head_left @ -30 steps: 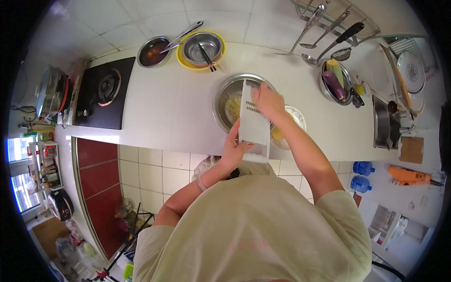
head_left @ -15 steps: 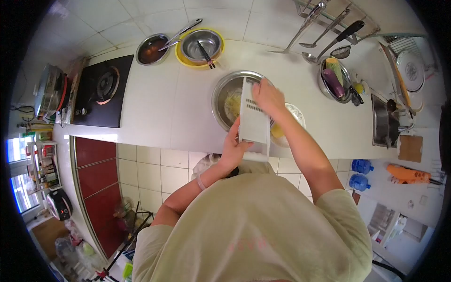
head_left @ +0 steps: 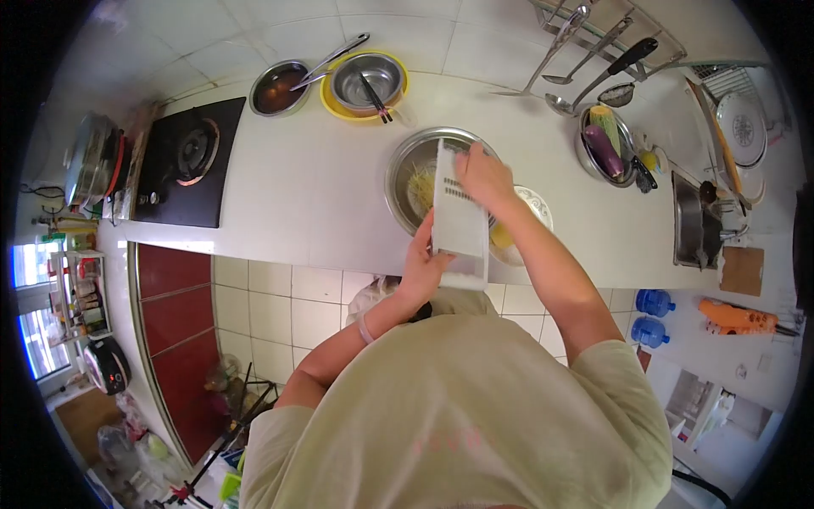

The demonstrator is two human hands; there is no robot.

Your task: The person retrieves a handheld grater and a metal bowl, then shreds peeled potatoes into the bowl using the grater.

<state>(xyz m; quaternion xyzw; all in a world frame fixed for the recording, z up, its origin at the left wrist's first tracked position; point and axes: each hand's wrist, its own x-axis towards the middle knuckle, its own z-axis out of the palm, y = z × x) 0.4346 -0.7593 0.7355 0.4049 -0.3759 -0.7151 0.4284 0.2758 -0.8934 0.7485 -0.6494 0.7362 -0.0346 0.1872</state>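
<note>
The grater (head_left: 460,229) is white, the eggplant (head_left: 603,154) purple, the cooktop (head_left: 186,163) black.

The area is identified as a kitchen — probably a home one. A black stove (head_left: 174,174) and a metal sink (head_left: 697,222) are set into a white counter (head_left: 297,187); ladles (head_left: 566,47) are hung above. A rice cooker, apparently — the view is distorted there — is placed aside (head_left: 108,366).

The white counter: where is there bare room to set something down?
The widest patch of white counter lies between the stove and the large steel bowl. Another lies between the plate and the sink, in front of the vegetable bowl. It is crowded over the large steel bowl: grater, left hand, right hand.
</note>
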